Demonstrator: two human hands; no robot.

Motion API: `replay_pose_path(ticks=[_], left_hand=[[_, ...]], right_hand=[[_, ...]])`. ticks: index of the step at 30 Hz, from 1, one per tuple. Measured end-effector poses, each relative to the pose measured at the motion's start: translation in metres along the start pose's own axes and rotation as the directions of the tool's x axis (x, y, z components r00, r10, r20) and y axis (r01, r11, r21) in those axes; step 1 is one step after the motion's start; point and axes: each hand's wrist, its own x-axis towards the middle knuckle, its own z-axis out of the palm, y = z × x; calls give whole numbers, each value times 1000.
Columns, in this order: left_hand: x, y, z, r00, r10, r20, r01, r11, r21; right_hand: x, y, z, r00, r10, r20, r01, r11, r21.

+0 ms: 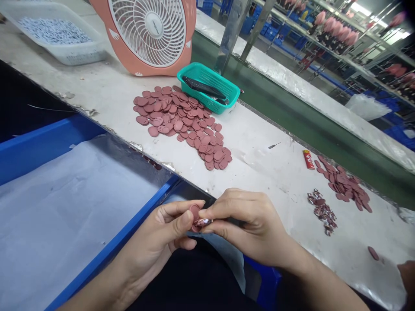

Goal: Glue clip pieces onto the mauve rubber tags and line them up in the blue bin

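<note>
Beyond the hands, the pale tabletop (pixel 259 168) carries a heap of dull-red ovals (pixel 184 121). Near its edge, the right hand (pixel 249 220) pinches a small shiny piece (pixel 203 222) against the dull-red disc (pixel 194 211) that the left hand (pixel 158 233) holds. Fingers hide the contact; the step is apparently joining them, calling for steady, aligned fingertips.

On my feed from the worn head camera, the left hand (pixel 162 233) and the right hand (pixel 253 220) are both ungloved, with slender, rounded fingers (pixel 227 207) and short nails. The left forearm (pixel 106 280) and right forearm (pixel 317 272) are bare too, narrowing toward the wrists. Near-black clothing (pixel 181 285) covers the lap, too dim for me to make out its cut.
</note>
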Motion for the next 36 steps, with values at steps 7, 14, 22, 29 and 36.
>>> replay_pose_path(ticks=[7, 14, 22, 29, 36], left_hand=[[1, -2, 4, 1000, 0, 2, 0, 1000, -17], [-1, -2, 5, 999, 1, 42, -1, 1000, -15], [5, -3, -1, 996, -41, 85, 43, 999, -24], [7, 0, -6, 988, -15, 156, 14, 1000, 5], [7, -1, -5, 996, -46, 82, 51, 997, -55]], right_hand=[[-6, 0, -2, 999, -35, 8, 35, 999, -39], [-8, -4, -1, 999, -40, 10, 41, 997, -59], [-3, -6, -2, 998, -26, 53, 30, 996, -78], [-7, -7, -6, 997, 54, 50, -52, 998, -26], [-3, -1, -3, 997, 46, 56, -45, 999, -4]])
